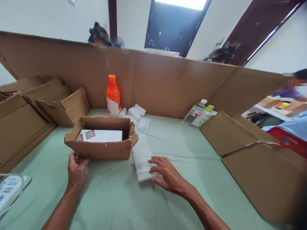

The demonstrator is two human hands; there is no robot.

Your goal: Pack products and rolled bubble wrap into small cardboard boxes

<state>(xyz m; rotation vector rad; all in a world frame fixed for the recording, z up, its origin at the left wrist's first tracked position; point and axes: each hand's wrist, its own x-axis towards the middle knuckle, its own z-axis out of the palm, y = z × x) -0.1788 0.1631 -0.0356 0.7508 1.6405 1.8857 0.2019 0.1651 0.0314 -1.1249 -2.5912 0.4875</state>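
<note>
My left hand is closed on the lower left corner of an open cardboard box, its fingertips partly hidden beneath it. Inside the box lies a white printed carton with a brownish picture on its top. To the right, my right hand has its fingers spread over the right edge of a flat white bubble-wrap sleeve on the green table. Whether the fingertips touch the sleeve I cannot tell. The sleeve's far end runs beside the box.
Behind the box stand an orange bottle and white foam scraps. A clear water bottle and a green-capped white bottle lean farther right. Folded cardboard boxes flank both sides; a cardboard wall closes the back. A white power strip lies left.
</note>
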